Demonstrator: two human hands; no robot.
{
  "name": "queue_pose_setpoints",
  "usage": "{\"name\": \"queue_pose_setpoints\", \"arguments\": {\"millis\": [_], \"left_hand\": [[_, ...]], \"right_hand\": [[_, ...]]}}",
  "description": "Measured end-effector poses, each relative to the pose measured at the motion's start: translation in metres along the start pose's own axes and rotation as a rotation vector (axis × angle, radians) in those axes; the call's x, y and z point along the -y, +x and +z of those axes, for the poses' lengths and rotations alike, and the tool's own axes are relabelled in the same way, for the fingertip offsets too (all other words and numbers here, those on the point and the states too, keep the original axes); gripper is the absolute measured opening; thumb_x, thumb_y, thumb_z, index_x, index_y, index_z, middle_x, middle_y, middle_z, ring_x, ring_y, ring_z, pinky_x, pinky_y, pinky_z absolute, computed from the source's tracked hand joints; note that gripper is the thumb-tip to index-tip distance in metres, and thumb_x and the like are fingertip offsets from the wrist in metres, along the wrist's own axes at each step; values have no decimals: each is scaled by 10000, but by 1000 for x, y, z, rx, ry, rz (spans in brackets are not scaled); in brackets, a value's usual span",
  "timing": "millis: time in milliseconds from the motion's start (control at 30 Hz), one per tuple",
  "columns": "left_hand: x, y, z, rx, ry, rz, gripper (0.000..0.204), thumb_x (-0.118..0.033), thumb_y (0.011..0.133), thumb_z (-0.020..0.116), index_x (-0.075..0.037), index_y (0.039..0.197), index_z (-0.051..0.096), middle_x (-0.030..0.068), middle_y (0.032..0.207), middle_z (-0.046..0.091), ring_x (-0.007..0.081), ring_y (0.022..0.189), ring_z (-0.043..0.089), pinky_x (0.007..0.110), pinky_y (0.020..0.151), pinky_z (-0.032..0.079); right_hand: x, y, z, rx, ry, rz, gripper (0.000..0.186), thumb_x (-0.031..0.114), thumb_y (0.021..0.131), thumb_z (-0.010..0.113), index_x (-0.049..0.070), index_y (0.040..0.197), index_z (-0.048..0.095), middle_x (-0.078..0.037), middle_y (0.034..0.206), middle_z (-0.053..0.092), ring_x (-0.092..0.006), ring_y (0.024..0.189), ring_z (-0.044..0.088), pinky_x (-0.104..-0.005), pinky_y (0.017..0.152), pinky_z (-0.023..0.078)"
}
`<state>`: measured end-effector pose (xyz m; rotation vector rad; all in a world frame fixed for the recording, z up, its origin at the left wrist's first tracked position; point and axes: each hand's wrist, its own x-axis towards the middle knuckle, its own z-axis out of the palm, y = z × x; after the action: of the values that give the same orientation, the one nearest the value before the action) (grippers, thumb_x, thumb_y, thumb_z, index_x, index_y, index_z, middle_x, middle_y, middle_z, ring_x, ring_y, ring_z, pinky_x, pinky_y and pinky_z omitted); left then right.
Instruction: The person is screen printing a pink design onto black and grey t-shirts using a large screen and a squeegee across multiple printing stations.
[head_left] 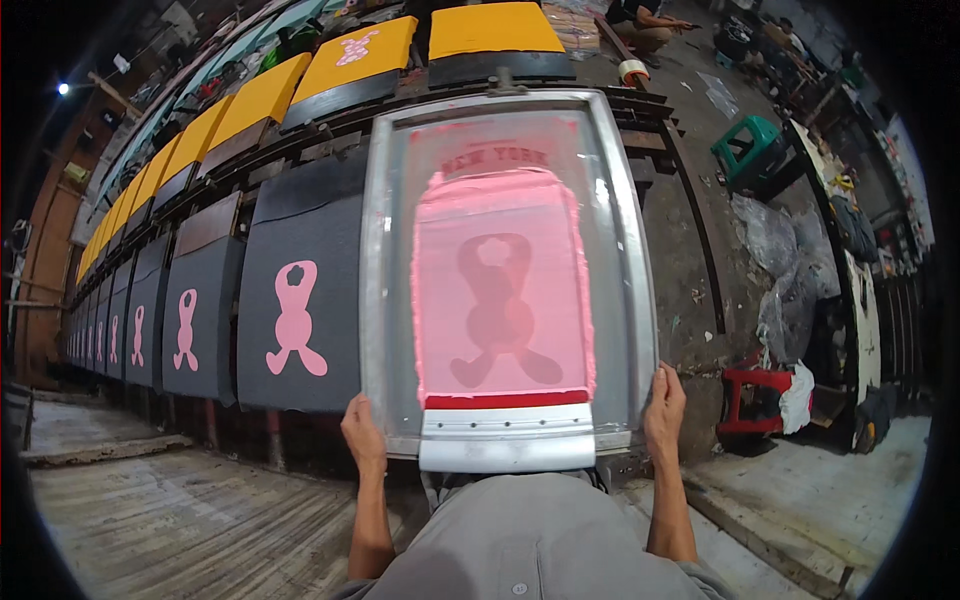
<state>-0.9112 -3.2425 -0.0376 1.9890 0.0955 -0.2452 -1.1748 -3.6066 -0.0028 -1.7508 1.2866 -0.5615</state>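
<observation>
A silkscreen frame (628, 260) with silver metal sides lies before me, its mesh spread with pink ink (435, 290). A bunny-like figure (500, 320) shows darker through the ink. Across the near end of the mesh rests a squeegee (507, 422) with a red blade and metal holder; neither hand is on it. My left hand (363, 433) is closed on the frame's near left side. At the near right side, my right hand (665, 408) grips it too. What lies directly under the screen is hidden.
Left of the screen, a row of dark grey fabric panels (335, 250) carries pink figures (294, 320). Yellow panels (495, 30) line the far side. On the right are a green stool (750, 148), a red stool (738, 400), plastic sheeting (785, 300) and distant people.
</observation>
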Motion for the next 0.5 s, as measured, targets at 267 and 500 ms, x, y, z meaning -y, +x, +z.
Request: {"name": "queue_pose_setpoints", "arguments": {"millis": [267, 500], "left_hand": [[66, 18, -143, -311, 142, -23, 393, -207, 980, 485, 97, 1166, 649, 142, 1066, 686, 237, 1001, 615, 347, 942, 454], [83, -32, -198, -489, 176, -56, 398, -215, 985, 466, 116, 1116, 645, 172, 1060, 678, 261, 956, 595, 366, 911, 450]], "right_hand": [[55, -58, 100, 270, 187, -43, 360, 231, 1033, 497, -19, 1271, 597, -138, 1036, 689, -163, 934, 609, -320, 839, 491], [76, -70, 133, 498, 192, -72, 386, 242, 1019, 491, -46, 1255, 593, -253, 1070, 679, -321, 980, 669, -381, 874, 495]]}}
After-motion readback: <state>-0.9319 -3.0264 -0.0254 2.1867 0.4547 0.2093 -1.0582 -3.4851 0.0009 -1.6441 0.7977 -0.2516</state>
